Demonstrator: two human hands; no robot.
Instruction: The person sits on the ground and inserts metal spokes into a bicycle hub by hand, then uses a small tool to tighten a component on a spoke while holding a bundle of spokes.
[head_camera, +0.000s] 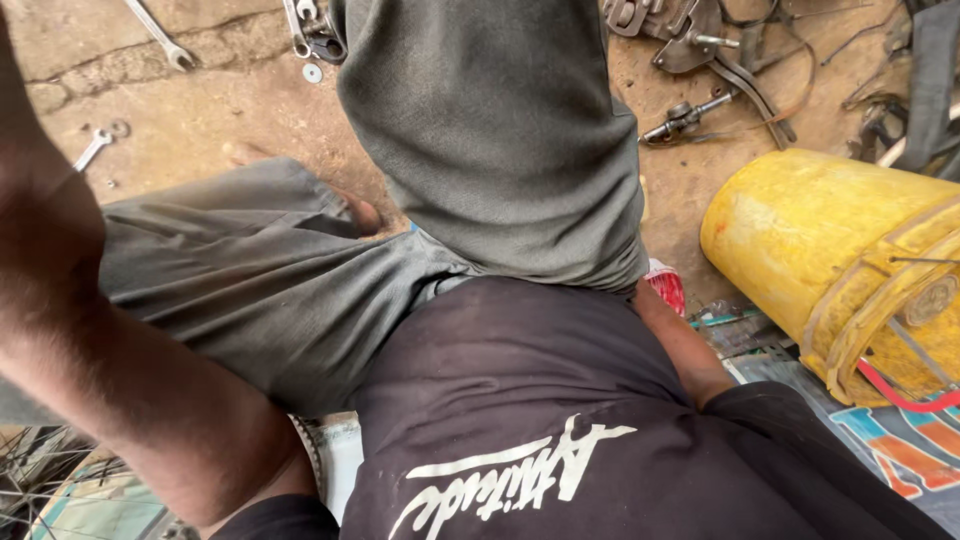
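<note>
While both hands sit out of view, forearms flank grey trousers (300, 270).

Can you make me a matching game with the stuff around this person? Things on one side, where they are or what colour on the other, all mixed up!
Things:
1. Jerrycan
2. Spanner
3. Shirt
4. Trousers

Descriptions:
A. grey
B. yellow, lying on its side at the right
C. black with white lettering
D. silver, on the dirt ground at the top left

Pairs: 1-B, 2-D, 3-C, 4-A
</note>
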